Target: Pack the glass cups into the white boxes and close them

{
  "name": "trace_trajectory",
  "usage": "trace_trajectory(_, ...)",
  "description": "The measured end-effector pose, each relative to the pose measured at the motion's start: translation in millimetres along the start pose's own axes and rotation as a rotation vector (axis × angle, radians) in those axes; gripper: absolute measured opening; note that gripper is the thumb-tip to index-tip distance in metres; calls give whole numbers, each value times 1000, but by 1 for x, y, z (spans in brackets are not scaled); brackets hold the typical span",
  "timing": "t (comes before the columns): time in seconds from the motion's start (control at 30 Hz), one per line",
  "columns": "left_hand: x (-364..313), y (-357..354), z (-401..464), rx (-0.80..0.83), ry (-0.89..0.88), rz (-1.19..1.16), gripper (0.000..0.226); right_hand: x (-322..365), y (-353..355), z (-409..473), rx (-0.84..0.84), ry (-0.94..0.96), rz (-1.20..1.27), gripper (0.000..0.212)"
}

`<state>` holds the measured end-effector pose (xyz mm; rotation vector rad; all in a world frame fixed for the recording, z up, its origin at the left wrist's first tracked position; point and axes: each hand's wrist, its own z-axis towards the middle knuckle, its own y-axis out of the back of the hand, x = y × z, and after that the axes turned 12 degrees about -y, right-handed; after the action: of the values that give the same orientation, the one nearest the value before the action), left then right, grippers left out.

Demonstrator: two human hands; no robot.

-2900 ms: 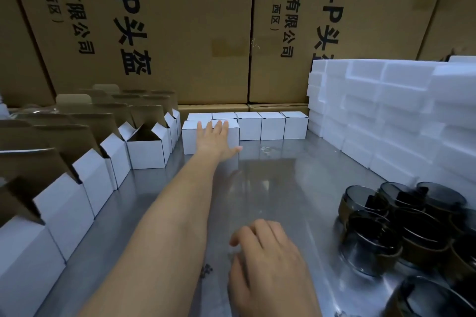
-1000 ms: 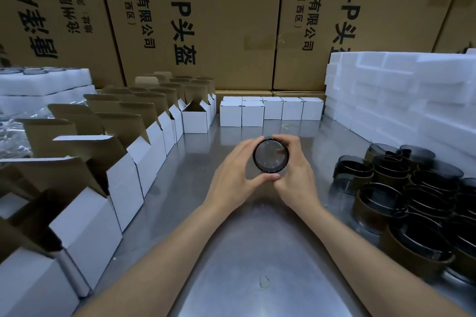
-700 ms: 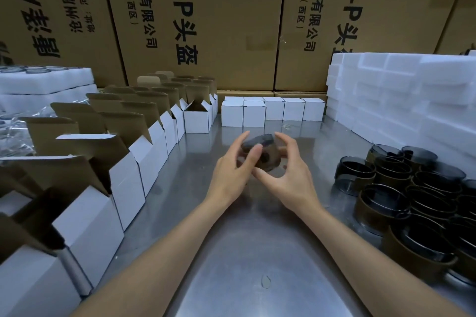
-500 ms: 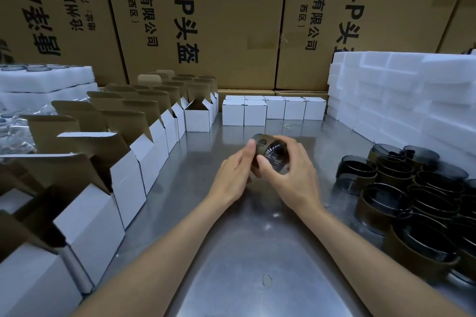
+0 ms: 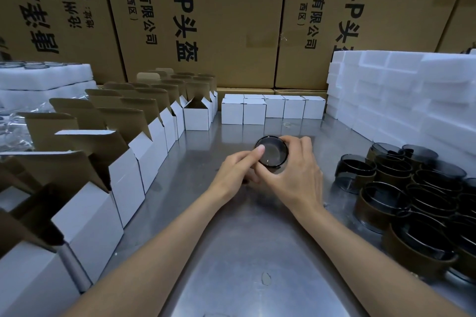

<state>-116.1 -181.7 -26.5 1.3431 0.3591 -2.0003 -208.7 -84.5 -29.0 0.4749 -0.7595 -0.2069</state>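
Observation:
A dark glass cup [image 5: 272, 154] is held over the middle of the steel table [image 5: 239, 252], its round face turned towards me. My right hand [image 5: 293, 175] grips it from the right and below. My left hand [image 5: 238, 171] holds it from the left, one fingertip on the rim. Several more smoked glass cups with brown bands [image 5: 412, 188] stand bunched at the right. Open white boxes [image 5: 123, 177] with raised brown flaps line the left side. Closed white boxes [image 5: 273, 109] stand in a row at the back.
White foam blocks [image 5: 401, 95] are stacked at the back right. More foam and clear plastic wrap [image 5: 38, 85] lie at the far left. Large brown cartons [image 5: 206, 20] wall off the back.
Earlier my left hand was stretched out to the closed boxes at the back. Since then both hands have taken up one cup and turned it between them; it now faces me.

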Motion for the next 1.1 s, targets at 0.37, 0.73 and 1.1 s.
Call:
trace_trajectory(0.37, 4, -3, -4, -175, -432, 471, 54, -10, -3, 4, 250, -70, 103, 61)
trace_trajectory(0.73, -2, -7, -11, -136, -446, 469, 73, -14, 5, 18, 534, -616, 844, 49)
trace_trajectory(1.1, -4, -7, -12, -111, -457, 522, 75, -16, -3, 15, 323, -567, 791, 37)
